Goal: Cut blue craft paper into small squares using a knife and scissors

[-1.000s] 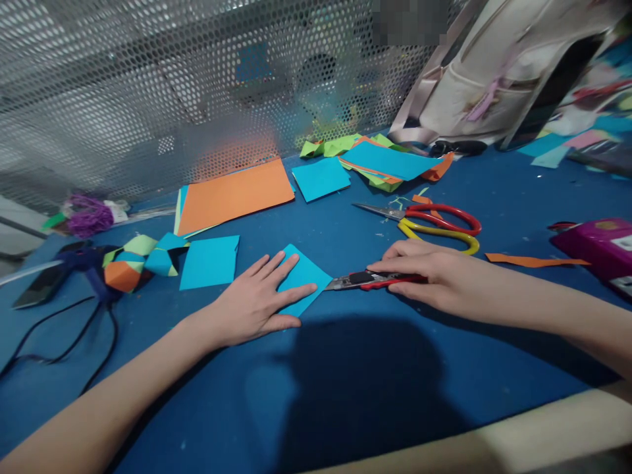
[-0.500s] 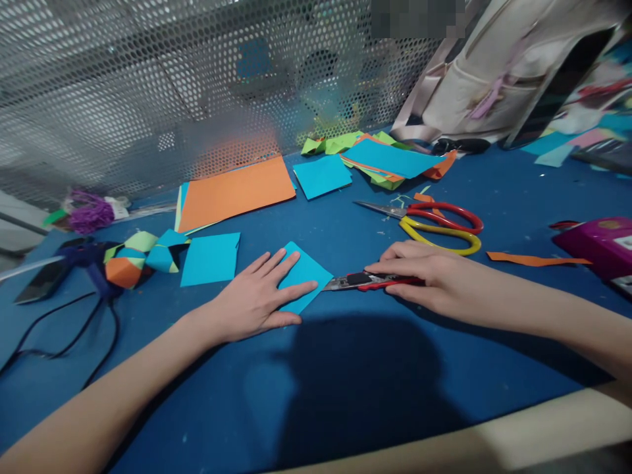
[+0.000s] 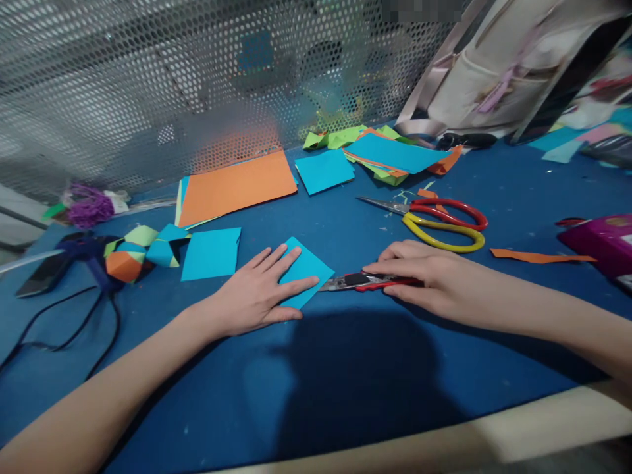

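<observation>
My left hand (image 3: 261, 289) lies flat with fingers spread, pressing a folded blue paper (image 3: 309, 268) onto the blue tabletop. The paper is turned so one corner points right. In my right hand (image 3: 419, 273) is a red and black utility knife (image 3: 368, 282), its blade pointing left. The blade tip lies at the paper's right corner, along its lower edge; whether it sits inside a fold I cannot tell. Left of my left hand is another blue paper square (image 3: 211, 254). Scissors (image 3: 429, 220) with one red and one yellow handle lie beyond my right hand.
An orange paper stack (image 3: 239, 187), a small blue stack (image 3: 324, 171) and loose coloured sheets (image 3: 397, 153) lie along the perforated metal panel (image 3: 197, 85). At left are folded paper pieces (image 3: 129, 257) and a glue gun (image 3: 96, 260) with its cord. An orange strip (image 3: 540, 256) and a magenta object (image 3: 600, 240) lie right.
The knife blade has shifted slightly left along the paper's lower right edge. My left hand keeps its place on the paper. The whole view has tilted a little.
</observation>
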Available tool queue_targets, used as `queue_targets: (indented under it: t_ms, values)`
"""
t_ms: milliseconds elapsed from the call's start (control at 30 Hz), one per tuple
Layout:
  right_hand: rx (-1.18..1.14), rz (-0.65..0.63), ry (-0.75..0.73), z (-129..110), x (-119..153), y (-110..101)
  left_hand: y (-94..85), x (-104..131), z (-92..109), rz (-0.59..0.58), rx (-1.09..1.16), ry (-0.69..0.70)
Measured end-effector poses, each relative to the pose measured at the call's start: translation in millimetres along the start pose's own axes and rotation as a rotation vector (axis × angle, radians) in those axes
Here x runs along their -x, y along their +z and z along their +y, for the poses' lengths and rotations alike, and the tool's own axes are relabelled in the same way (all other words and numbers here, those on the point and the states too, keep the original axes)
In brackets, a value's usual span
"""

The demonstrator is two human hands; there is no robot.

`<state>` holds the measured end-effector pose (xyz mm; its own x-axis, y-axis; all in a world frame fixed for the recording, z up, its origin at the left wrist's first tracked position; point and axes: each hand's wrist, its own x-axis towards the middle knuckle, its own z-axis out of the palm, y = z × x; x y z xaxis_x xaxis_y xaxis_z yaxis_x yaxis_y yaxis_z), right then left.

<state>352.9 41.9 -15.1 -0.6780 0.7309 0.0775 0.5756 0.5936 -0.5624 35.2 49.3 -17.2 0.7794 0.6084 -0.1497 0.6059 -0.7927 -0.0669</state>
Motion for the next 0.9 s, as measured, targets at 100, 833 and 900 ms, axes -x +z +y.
queue_targets:
  t_ms: [100, 833, 900]
  values:
    - [0.0, -0.004, 0.001, -1.8, -0.2, 0.5, 0.3, 0.1, -0.2, 0.007, 0.003, 0.002]
    - [0.029, 0.003, -0.028, -10.5, -1.2, 7.7, -0.5, -1.0, 0.9, -0.01, 0.024, -0.003]
    - [0.03, -0.008, -0.029, -11.5, -1.2, 7.5, -1.4, -1.2, 1.2, -0.017, 0.026, -0.008]
